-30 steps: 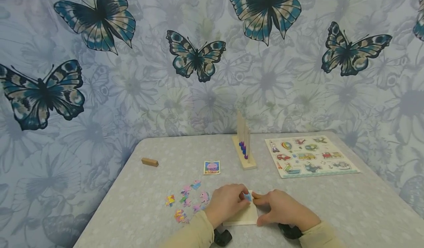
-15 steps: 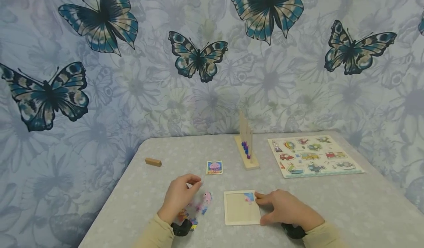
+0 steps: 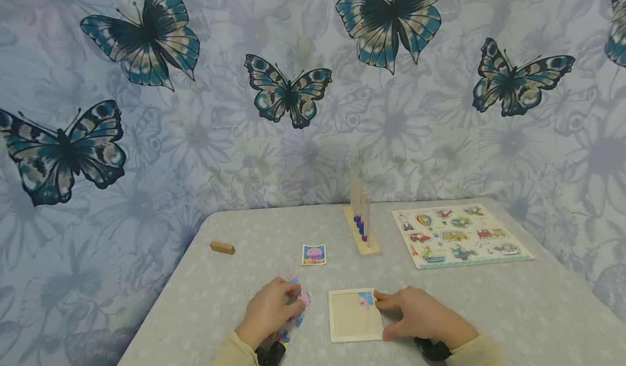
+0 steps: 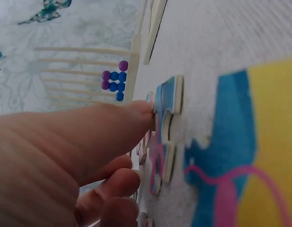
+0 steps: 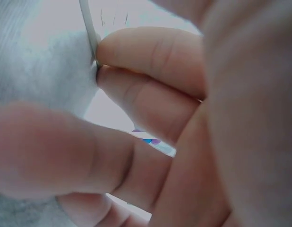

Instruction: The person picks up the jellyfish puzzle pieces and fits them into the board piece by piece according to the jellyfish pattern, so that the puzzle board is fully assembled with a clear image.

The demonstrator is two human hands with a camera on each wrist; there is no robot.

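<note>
A shallow wooden puzzle tray (image 3: 355,340) lies on the table, with one blue-and-pink puzzle piece (image 3: 365,300) in its upper right corner. My right hand (image 3: 423,314) rests at the tray's right side; in the right wrist view two fingertips (image 5: 104,71) touch its thin edge. Left of the tray, my left hand (image 3: 271,307) is low over loose puzzle pieces (image 3: 304,299), partly covering them. In the left wrist view the thumb (image 4: 136,109) is beside a blue-and-pink piece (image 4: 166,101), the other fingers loosely bent with a gap below it. No piece shows between them.
A small picture card (image 3: 313,254) lies behind the tray. Further back are a wooden peg stand (image 3: 365,246) with blue and purple beads, and a vehicle picture board (image 3: 459,238) at right. A small wooden block (image 3: 222,247) lies at far left.
My left hand has left the piece in the tray's corner, moved left and come down among the loose pieces. My right hand stays at the tray's right edge.
</note>
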